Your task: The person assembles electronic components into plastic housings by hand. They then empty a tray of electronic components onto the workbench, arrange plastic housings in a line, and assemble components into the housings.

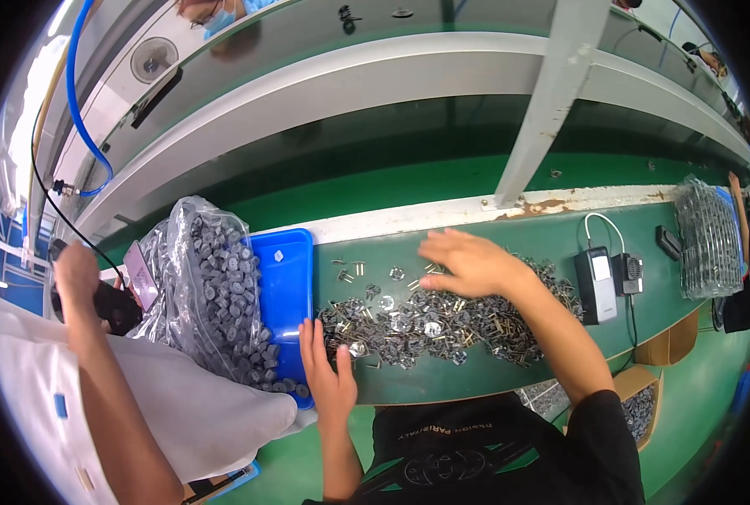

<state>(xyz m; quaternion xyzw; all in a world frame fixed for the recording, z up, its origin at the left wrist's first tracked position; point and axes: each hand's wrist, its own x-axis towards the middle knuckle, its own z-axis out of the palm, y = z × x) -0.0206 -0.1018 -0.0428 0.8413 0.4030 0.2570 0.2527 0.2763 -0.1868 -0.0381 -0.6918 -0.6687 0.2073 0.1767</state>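
Silvery metal parts (442, 330) lie heaped in a long band on the green tabletop before you, and your right hand (469, 265) is over the pile's far edge, palm down, fingers stretched out and grasping nothing you can see; whether its underside touches the parts can't be told. Your left hand (330, 374) stands at the pile's left end, fingers straight and unclenched, just beside the blue tray (301, 257). Beyond your right fingertips, a few loose parts lie scattered on the green tabletop (417, 385). In the tray, partly overhanging it, a clear plastic bag (158, 290) spills round grey knobs (223, 282). To the right of your pile sits a black-and-white box (596, 286) with a cable, then a stack of clear plastic trays (708, 240). Farther left, near the bag, is a co-worker's hand (76, 271).
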